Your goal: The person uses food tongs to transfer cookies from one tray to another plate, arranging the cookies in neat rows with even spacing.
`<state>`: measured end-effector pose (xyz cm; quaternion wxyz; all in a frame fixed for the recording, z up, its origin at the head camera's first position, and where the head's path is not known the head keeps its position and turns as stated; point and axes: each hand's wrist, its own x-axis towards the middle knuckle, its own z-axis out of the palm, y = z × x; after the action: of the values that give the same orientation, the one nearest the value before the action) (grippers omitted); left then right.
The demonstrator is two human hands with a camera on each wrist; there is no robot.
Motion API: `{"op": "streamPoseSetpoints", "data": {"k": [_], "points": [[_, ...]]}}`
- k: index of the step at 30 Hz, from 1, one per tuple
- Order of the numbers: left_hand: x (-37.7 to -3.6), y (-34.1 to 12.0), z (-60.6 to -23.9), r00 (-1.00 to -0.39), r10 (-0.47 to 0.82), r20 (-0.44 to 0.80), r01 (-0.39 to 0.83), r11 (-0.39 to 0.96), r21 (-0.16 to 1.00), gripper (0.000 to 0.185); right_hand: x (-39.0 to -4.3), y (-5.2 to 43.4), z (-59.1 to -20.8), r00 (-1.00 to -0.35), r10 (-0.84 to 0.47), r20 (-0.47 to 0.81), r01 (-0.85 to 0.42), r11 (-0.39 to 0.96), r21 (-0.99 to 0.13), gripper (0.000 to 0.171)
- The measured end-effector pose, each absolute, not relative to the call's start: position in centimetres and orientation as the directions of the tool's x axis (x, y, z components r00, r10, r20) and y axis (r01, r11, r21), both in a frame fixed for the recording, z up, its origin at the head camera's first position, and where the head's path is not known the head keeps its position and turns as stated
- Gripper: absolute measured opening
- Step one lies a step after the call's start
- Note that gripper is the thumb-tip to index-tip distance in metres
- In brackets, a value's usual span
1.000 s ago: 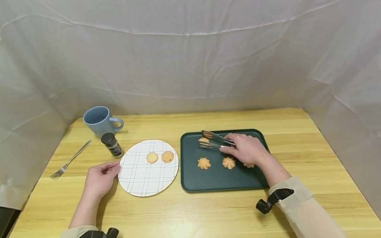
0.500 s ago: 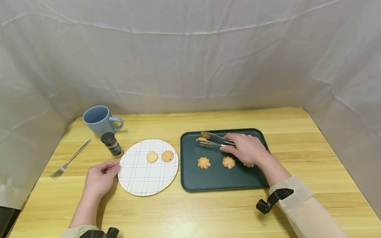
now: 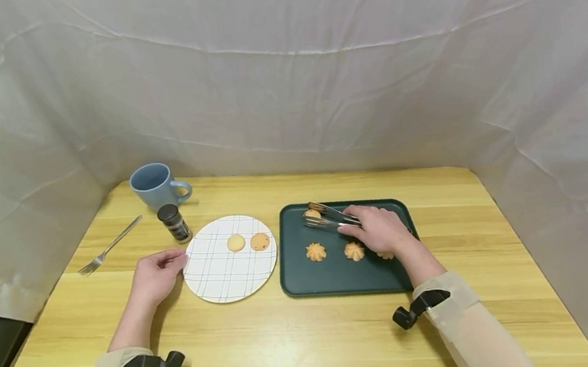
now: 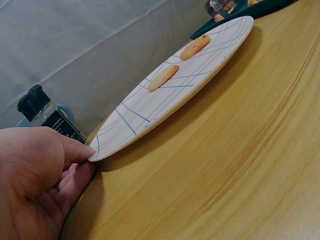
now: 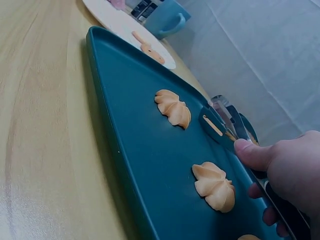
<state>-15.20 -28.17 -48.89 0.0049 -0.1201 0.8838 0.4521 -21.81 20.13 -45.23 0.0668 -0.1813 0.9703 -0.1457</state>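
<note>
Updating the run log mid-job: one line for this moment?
right hand: grips tongs around cookie on tray | left hand: pinches plate rim

Bare tabletop [image 3: 301,335] lies open in front; spice jar [image 3: 174,223] and mug [image 3: 156,185] crowd the plate's [image 3: 222,275] far-left side.

place: staged recording booth, not a lived-in room | walls: creased white sheeting [image 3: 281,75] fills upper frame and both sides | surface: pale wood tabletop [image 3: 291,343] in lower half | props: mug [image 3: 155,185], fork [image 3: 109,247], plate [image 3: 217,278], tray [image 3: 333,276]
</note>
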Motion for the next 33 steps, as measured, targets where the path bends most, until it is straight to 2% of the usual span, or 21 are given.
{"op": "streamPoseSetpoints", "data": {"k": [18, 26, 33], "points": [[-15.1, -28.2, -48.8, -0.971, -0.208, -0.115, -0.215, 0.564, 0.797, 0.04, -21.5, 20.0, -45.1, -0.925, -0.379, -0.033, -0.354, 0.89, -0.287, 0.063], [-14.9, -28.3, -49.2, -0.97, -0.202, -0.135, -0.227, 0.557, 0.799, 0.039, -20.8, 19.6, -44.4, -0.923, -0.381, -0.042, -0.351, 0.885, -0.306, 0.065], [-15.3, -28.4, -49.3, -0.972, -0.207, -0.112, -0.212, 0.568, 0.795, 0.04, -20.7, 18.8, -43.7, -0.916, -0.402, -0.001, -0.378, 0.863, -0.334, 0.065]]}}
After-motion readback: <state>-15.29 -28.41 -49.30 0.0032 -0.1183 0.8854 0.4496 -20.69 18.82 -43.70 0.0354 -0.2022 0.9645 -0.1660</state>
